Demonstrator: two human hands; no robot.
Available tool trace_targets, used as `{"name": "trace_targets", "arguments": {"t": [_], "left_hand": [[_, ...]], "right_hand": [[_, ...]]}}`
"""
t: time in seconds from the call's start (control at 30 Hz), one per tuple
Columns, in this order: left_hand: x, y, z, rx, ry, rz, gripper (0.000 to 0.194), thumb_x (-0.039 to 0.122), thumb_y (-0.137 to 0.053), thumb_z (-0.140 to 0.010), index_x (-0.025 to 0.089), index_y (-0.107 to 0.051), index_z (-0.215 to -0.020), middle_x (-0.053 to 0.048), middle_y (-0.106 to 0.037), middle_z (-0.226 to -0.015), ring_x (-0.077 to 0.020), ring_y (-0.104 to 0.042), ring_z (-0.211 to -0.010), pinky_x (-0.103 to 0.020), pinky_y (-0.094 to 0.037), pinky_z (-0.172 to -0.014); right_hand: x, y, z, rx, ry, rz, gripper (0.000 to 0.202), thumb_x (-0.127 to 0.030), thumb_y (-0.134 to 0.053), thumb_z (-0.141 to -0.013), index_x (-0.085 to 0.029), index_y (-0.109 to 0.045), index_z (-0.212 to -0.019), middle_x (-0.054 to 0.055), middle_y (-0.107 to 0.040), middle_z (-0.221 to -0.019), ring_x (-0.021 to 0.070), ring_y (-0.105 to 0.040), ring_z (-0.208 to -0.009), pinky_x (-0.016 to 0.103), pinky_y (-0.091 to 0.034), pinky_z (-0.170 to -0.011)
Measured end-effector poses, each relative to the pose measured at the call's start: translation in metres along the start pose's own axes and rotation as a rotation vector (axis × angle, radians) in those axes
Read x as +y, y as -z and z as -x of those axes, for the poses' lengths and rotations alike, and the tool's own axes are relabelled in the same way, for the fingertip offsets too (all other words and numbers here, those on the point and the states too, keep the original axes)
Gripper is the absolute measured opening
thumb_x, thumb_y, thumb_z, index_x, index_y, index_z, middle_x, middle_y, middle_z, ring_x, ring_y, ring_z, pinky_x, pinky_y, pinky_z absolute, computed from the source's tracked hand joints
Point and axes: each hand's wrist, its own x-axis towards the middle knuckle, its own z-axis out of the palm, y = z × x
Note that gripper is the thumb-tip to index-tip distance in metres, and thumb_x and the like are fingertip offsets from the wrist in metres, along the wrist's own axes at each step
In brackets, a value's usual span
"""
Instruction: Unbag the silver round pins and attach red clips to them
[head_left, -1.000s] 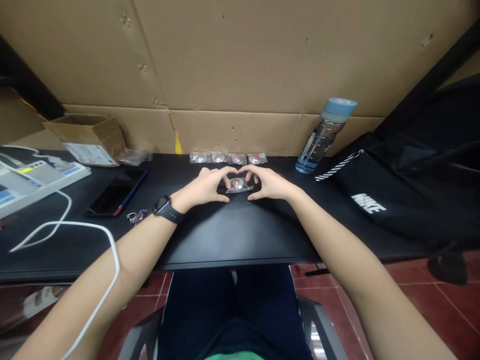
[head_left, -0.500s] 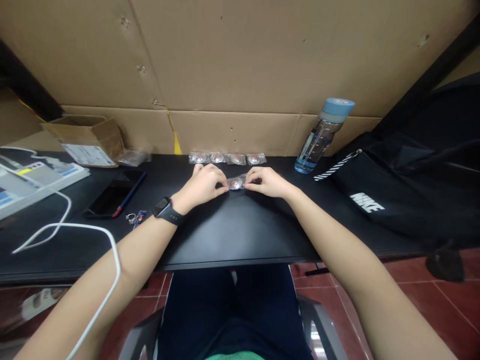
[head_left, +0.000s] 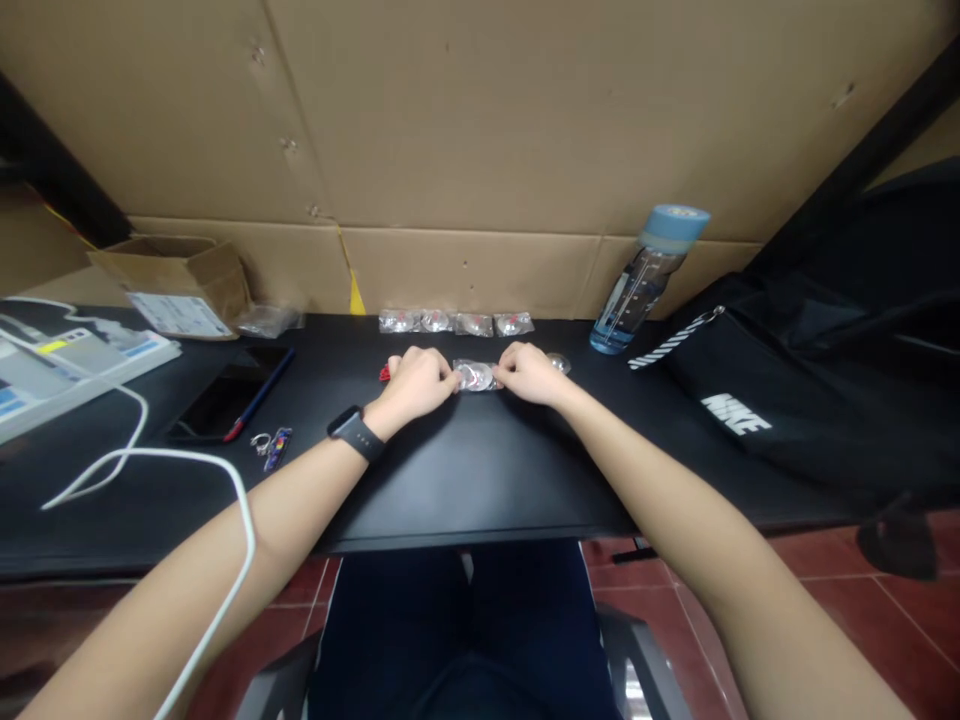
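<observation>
A small clear packet (head_left: 474,376) with a shiny round item inside lies between my hands on the black table (head_left: 480,480). My left hand (head_left: 421,382), with a black watch on its wrist, pinches the packet's left edge. Its right edge is between the fingertips of my right hand (head_left: 529,372). Something red (head_left: 385,372) shows just left of my left hand. A round shiny item (head_left: 559,363) sits partly behind my right hand. Several similar packets (head_left: 456,323) form a row beyond the hands.
To the left are a phone (head_left: 234,392), a keyring (head_left: 276,448), an opened cardboard box (head_left: 180,285), a power strip (head_left: 75,365) and a white cable (head_left: 244,510) over my left forearm. A water bottle (head_left: 646,285) and a black bag (head_left: 795,400) stand on the right.
The packet now lies flatter and shows more of its face. The red thing and the round shiny item beside my hands have come into view. Both hands remain at the packet's edges.
</observation>
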Motion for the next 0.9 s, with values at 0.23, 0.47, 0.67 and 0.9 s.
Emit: {"name": "trace_targets", "arguments": {"t": [0.23,0.47,0.67,0.9], "left_hand": [[0.005,-0.007,0.005,0.155,-0.128,-0.091,0.02,0.037,-0.062,-0.093,0.025,-0.07,-0.106,-0.012,-0.072,-0.114,-0.0345,-0.053,-0.113,-0.048,-0.037,-0.091],[0.01,-0.004,0.009,0.073,-0.273,-0.12,0.034,0.027,-0.049,-0.101,0.031,-0.074,-0.122,-0.008,-0.068,-0.138,-0.035,-0.045,-0.13,-0.053,-0.032,-0.098],[0.003,-0.006,0.007,0.027,-0.237,-0.128,0.037,0.027,-0.047,-0.1,0.03,-0.076,-0.121,-0.009,-0.069,-0.136,-0.0355,-0.045,-0.13,-0.053,-0.033,-0.099],[0.001,-0.007,0.008,0.019,-0.24,-0.199,0.04,0.022,-0.046,-0.097,0.03,-0.076,-0.123,-0.009,-0.066,-0.139,-0.0376,-0.043,-0.132,-0.057,-0.032,-0.098]], "right_hand": [[-0.005,-0.005,0.005,0.095,-0.118,0.162,0.012,-0.031,-0.07,-0.086,-0.019,-0.073,-0.084,0.012,-0.071,-0.1,0.0284,-0.064,-0.096,0.039,-0.05,-0.088],[-0.009,0.005,0.008,0.017,0.266,0.187,0.034,-0.015,-0.061,-0.093,-0.022,-0.07,-0.125,0.012,-0.067,-0.132,0.0294,-0.058,-0.12,0.042,-0.044,-0.102],[-0.012,0.007,0.012,-0.107,0.255,0.228,0.057,-0.001,-0.053,-0.085,-0.025,-0.068,-0.135,0.009,-0.071,-0.134,0.0284,-0.062,-0.119,0.04,-0.044,-0.099],[-0.022,0.011,0.017,-0.139,0.214,0.258,0.051,-0.017,-0.064,-0.085,-0.025,-0.067,-0.135,0.013,-0.074,-0.124,0.0334,-0.061,-0.117,0.044,-0.039,-0.097]]}}
